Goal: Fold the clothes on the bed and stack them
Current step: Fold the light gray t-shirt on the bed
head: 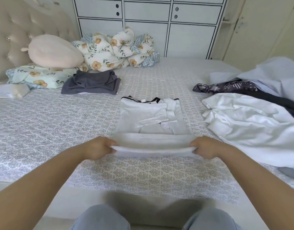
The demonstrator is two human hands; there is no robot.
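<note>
1. A folded dark grey garment [91, 84] lay on the bed [43, 123], far to the left, near a pink pillow [55, 51].
2. The left hand [97, 147] pinched the near left corner of a light grey shirt [147, 117]; its grip was closed on the cloth.
3. The shirt lay in the middle of the bed, sleeves folded in, near edge lifted.
4. The right hand [205, 146] pinched the near right corner the same way.
5. A messy pile of unfolded clothes [252, 117] lay on the right.
</note>
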